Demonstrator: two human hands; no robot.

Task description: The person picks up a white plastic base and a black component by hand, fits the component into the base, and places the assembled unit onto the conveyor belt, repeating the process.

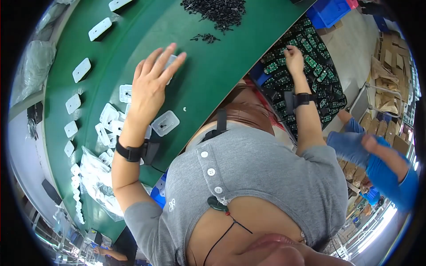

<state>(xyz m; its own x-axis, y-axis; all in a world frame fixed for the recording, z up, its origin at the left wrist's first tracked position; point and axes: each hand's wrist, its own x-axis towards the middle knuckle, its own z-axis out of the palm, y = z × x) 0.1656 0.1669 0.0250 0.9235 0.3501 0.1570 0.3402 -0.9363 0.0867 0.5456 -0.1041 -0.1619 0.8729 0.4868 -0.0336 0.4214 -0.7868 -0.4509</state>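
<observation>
Bright overhead light gives the surface (213,80) a pale sheen around the left grip (153,84), with soft shadow just beside it. Nearer the body than that grip, clear plastic bags (94,177) catch white glare. Beyond the right grip (294,61), toward the lower right, lamps (385,221) wash out and a co-worker (384,162) smears with motion. Straight edges bow outward; blue fringing meets black corners.

Green worktop (213,71) | white casings (171,119), some in a row | small black parts (216,12), heaped | clear plastic bag (94,177)
</observation>
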